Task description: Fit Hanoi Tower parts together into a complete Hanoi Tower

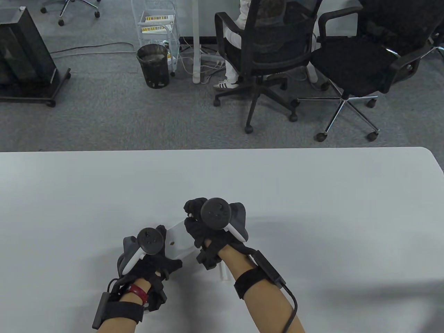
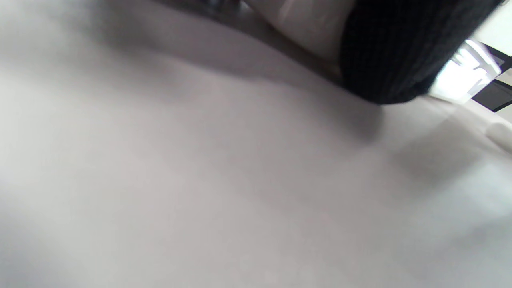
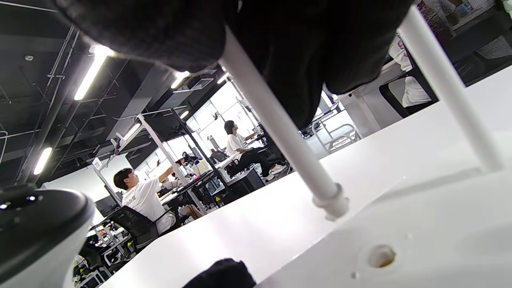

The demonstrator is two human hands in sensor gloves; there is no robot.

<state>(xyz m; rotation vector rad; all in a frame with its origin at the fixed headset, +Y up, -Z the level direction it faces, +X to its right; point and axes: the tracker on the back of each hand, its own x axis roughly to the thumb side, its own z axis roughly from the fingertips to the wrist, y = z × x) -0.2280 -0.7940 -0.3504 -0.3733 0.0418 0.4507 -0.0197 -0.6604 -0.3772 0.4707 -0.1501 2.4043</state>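
Note:
The white Hanoi Tower base (image 1: 177, 242) sits low over the table between my hands. My left hand (image 1: 154, 255) grips its left end. In the left wrist view only a blurred black gloved finger (image 2: 384, 52) and a bit of the white base (image 2: 308, 24) show. My right hand (image 1: 195, 216) pinches a white peg (image 3: 280, 124) at the base's far end. The peg's collared tip (image 3: 331, 202) hangs just above the base (image 3: 440, 240), a little short of an open hole (image 3: 381, 256). A second peg (image 3: 448, 88) stands in the base to the right. A white peg end (image 1: 222, 272) shows under my right wrist.
The white table (image 1: 312, 208) stretches wide around my hands, with its far edge near the middle of the table view. Office chairs (image 1: 267, 52) and a bin (image 1: 153, 66) stand on the floor beyond it.

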